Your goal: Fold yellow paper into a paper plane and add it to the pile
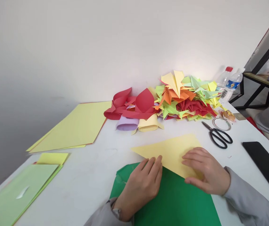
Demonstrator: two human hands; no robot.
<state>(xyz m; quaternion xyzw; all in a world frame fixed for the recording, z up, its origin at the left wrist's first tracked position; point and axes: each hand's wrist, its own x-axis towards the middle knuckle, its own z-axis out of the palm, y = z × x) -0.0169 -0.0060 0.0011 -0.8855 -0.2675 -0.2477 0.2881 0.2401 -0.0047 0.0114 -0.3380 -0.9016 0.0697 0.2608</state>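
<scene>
A pale yellow paper [169, 149], folded to a triangular shape, lies partly over a green sheet [179, 201] at the front of the white table. My left hand [144, 185] rests with its fingertips on the paper's lower edge, the fingers side by side. My right hand [205, 171] is at the paper's right end, thumb near the lower edge and fingers spread from it over the top. That hand looks open, palm partly over the paper. The undersides of both hands are hidden.
Folded colourful papers [183, 97] are heaped by the wall, beside red paper shapes [145, 102]. Scissors [216, 135], a tape roll [221, 124], a black phone [264, 166] and bottles [231, 84] are at right. Yellow sheets [75, 125] and green sheets [23, 191] lie left.
</scene>
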